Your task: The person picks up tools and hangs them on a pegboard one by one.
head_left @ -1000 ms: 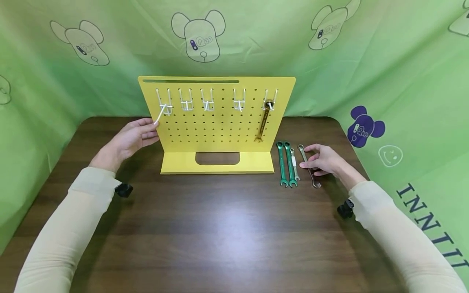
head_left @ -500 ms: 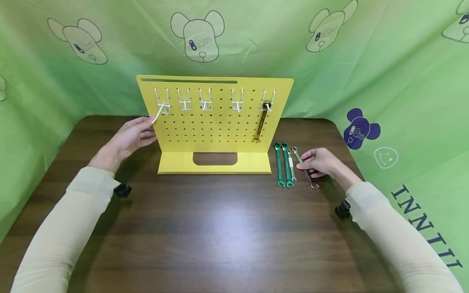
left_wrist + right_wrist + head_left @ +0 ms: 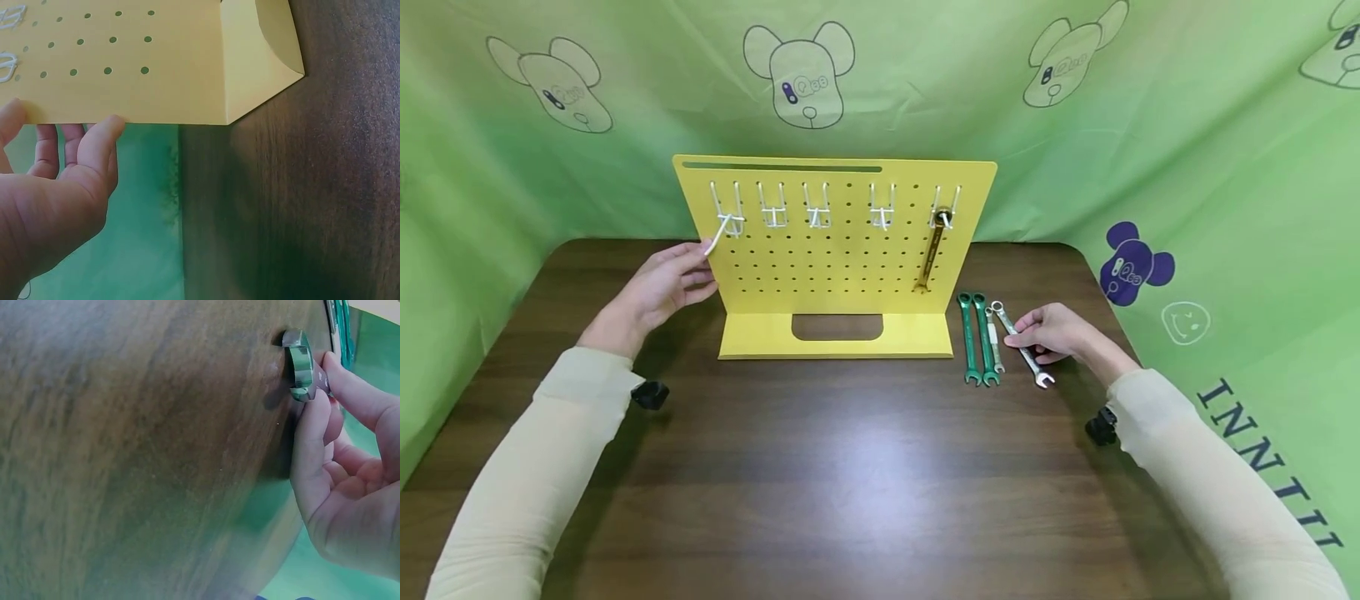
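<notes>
At the left edge of a yellow pegboard (image 3: pixel 820 271), my left hand (image 3: pixel 662 283) grips the panel, its thumb on the front face. In the left wrist view the fingers (image 3: pixel 103 140) meet that edge. My right hand (image 3: pixel 1051 332) pinches a silver combination wrench (image 3: pixel 1021 350) between thumb and fingers, low over the table; its open end (image 3: pixel 300 365) faces the right wrist camera. To its left lie two green wrenches (image 3: pixel 967 340) and a small silver wrench (image 3: pixel 995 340) with a white label. A bronze-toned wrench (image 3: pixel 931 254) hangs from the rightmost hook.
Several white wire hooks (image 3: pixel 772 212) line the upper pegboard; the leftmost has a longer prong (image 3: pixel 718 235) sticking out near my left hand. The board's base stands on a dark wooden table (image 3: pixel 820 467). A green printed curtain (image 3: pixel 910 92) surrounds the table's back and sides.
My right hand has shifted the silver wrench slightly left, its ring end now beside the small labelled wrench. The left hand keeps its grip on the board. The head view has shifted slightly.
</notes>
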The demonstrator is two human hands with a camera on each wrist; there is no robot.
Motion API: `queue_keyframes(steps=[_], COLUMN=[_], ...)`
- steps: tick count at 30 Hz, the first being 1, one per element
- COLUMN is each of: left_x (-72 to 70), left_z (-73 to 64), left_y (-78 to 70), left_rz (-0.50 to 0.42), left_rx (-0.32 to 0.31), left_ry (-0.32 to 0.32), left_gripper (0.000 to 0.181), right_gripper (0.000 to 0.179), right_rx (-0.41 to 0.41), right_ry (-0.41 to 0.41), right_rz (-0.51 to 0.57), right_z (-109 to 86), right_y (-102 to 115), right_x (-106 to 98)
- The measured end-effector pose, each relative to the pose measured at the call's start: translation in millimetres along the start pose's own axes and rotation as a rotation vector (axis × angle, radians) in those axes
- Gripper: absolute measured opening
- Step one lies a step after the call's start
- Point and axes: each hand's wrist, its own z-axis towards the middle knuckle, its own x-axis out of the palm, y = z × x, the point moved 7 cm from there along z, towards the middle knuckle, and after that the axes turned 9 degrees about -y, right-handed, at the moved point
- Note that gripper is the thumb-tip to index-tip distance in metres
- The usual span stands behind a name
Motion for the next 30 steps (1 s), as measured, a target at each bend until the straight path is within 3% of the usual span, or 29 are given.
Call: queue_keyframes(steps=[5,10,17,30], left_x=[-4.6,-0.3,3.4,-2.9], left_z=[-2.2,2.2,5.0,0.2], left_y=[-1.5,0.6,3.1,2.8], left_rz=[-0.008,-0.008,-0.001,-0.006], left_rx=[0.012,0.015,0.013,0.011], left_ry=[-0.01,-0.012,-0.015,-0.025], left_gripper=[0.02,0.02,0.023,0.025], right_gripper=[0.042,0.04,0.051,0.037], right_rx=[-0.02,-0.014,0.011,0.02], right_ry=[0.038,0.048,0.097,0.201], right_rz=[0.029,0.059,0.093,0.273], right_z=[1.1,-2.1,-5.8,-6.3], right_y=[3,0,-3,4], right_x=[7,0,-5,2])
